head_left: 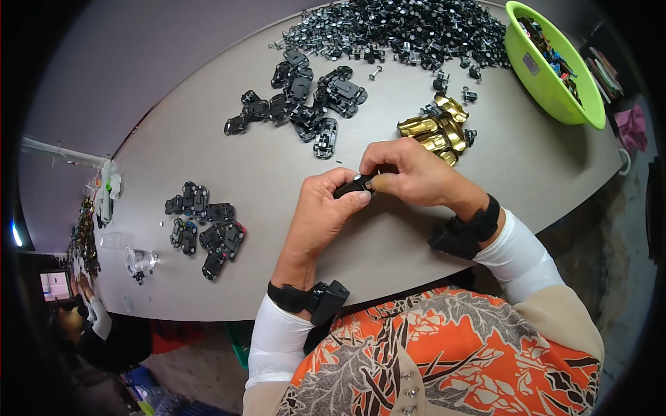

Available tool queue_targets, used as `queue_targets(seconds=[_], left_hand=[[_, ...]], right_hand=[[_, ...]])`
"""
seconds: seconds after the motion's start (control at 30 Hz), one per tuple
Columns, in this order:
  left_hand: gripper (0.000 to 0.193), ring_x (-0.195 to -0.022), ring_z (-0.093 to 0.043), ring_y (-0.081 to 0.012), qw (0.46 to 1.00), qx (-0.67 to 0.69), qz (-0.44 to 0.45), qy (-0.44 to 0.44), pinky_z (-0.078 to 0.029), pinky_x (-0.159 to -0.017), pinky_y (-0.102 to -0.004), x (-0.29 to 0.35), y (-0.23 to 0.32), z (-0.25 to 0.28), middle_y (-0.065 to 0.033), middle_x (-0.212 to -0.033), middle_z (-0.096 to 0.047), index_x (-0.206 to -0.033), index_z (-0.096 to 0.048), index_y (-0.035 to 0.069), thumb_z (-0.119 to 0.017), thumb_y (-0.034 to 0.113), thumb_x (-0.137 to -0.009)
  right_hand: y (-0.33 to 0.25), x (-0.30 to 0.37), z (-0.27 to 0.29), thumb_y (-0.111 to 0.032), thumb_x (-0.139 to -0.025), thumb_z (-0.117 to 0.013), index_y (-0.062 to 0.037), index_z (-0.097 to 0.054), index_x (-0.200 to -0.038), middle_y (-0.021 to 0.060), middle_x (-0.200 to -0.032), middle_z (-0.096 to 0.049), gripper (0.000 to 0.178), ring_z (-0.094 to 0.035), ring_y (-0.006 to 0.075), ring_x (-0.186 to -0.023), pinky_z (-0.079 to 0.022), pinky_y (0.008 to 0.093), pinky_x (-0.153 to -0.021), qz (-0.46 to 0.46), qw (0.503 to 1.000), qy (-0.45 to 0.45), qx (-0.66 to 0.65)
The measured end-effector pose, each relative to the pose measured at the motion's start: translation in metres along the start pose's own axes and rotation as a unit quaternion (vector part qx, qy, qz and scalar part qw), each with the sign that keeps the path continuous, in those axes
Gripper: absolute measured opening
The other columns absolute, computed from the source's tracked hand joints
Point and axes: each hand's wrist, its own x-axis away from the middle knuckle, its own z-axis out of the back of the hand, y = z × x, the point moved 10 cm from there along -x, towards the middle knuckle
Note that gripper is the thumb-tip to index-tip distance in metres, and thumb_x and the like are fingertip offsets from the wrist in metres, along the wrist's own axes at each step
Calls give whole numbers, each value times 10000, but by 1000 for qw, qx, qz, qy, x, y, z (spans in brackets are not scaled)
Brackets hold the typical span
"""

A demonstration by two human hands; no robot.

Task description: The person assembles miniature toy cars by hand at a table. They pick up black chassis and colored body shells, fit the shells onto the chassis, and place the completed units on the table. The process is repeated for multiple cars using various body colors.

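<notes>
In front of me, over the table (pixel 277 256), my left hand (pixel 322 209) grips a small toy car (pixel 352 186) with its black underside up. My right hand (pixel 409 173) is closed on the car's other end, thumb and fingers pressed against it; what lies under those fingertips is partly hidden. Just beyond my right hand rest several shiny gold toy car bodies (pixel 420 126). Past my left hand lies a loose heap of toy cars (pixel 302 90), mostly showing black undersides. One of them (pixel 325 138) lies apart at the near edge of that heap.
A large pile of wheel-and-axle pieces (pixel 409 35) covers the far side. At far right stands a green basin (pixel 555 87) of colourful parts. More toy cars (pixel 201 208) lie at left, near a clear plastic cup (pixel 141 261). Another person (pixel 97 319) sits at the far left end.
</notes>
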Motion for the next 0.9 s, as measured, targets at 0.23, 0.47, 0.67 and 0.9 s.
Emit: queue_targets(seconds=[0.23, 0.47, 0.67, 0.9], left_hand=[[184, -600, -450, -21, 998, -50, 17, 24, -356, -511, -173, -4, -6, 3, 33, -720, -548, -938, -608, 1, -616, 39, -757], [226, -590, -514, -76, 981, 161, -38, 101, -413, -504, -200, -8, 2, 39, -31, -809, -583, -988, -528, 29, -598, 45, -774], [230, -698, -597, -128, 966, 244, -35, 82, -500, -573, -246, -10, 0, 31, -61, -839, -601, -1007, -557, 16, -616, 78, -793], [210, -704, -607, -129, 985, 170, 6, -14, -484, -553, -231, -5, 3, 6, -62, -803, -615, -984, -590, -3, -630, 87, -799]], right_hand=[[13, -3, -3, 15, -713, -562, 14, -596, -856, 60, -709, -591, 147, -533, 122, -659, -428, 262, -607, -5, 999, 26, -34], [14, 1, -6, -11, -774, -559, -14, -595, -896, -22, -687, -548, 127, -454, 40, -542, -354, 195, -478, -103, 980, -15, -172], [15, -2, 15, -25, -779, -572, -12, -581, -857, -10, -728, -545, 79, -483, 41, -546, -391, 185, -481, -56, 973, 42, -220], [-1, -1, 18, -22, -741, -621, -15, -603, -801, 4, -701, -578, 63, -529, 53, -585, -435, 193, -506, 7, 967, 16, -254]])
